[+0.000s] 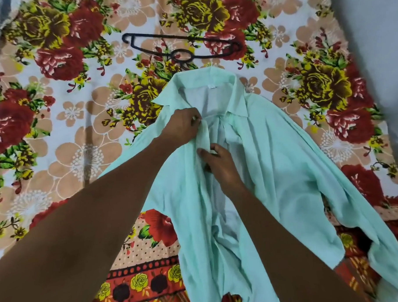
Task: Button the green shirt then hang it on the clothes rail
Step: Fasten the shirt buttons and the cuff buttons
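A pale green shirt [273,161] lies front up on a flowered bedsheet [62,134], collar toward the far side, its front open down the middle. My left hand [181,126] pinches the left front edge just below the collar. A little lower, my right hand [219,166] grips the same edge of the placket between thumb and fingers. A black plastic hanger [180,53] lies flat on the sheet just beyond the collar, apart from the shirt.
The sheet covers a bed that fills most of the view. Grey floor or wall shows along the right side [375,29] and the far left edge. The shirt's right sleeve trails off toward the lower right corner.
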